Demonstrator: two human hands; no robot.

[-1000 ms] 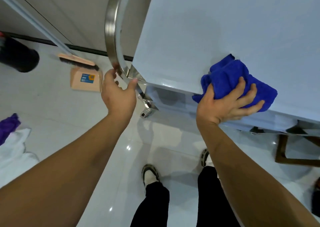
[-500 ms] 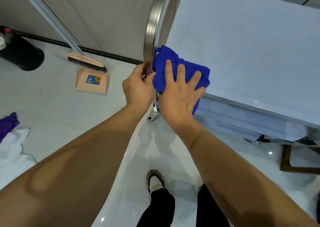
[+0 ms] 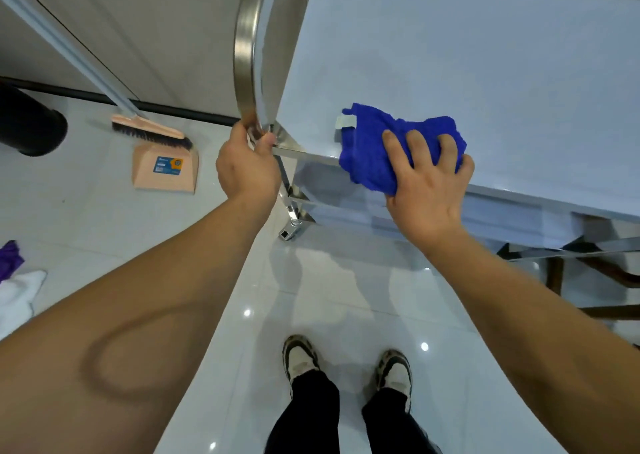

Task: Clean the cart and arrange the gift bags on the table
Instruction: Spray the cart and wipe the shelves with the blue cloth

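Two hands, left [image 3: 247,169] gripping cart handle [image 3: 246,55], right [image 3: 427,180] pressing crumpled blue cloth [image 3: 377,148]

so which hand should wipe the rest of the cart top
Right. The right hand already presses the blue cloth on the cart top, while the left hand grips the steel handle.

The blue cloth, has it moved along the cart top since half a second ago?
Yes. The blue cloth slid right along the near edge of the cart top, away from the metal handle, under the right hand.
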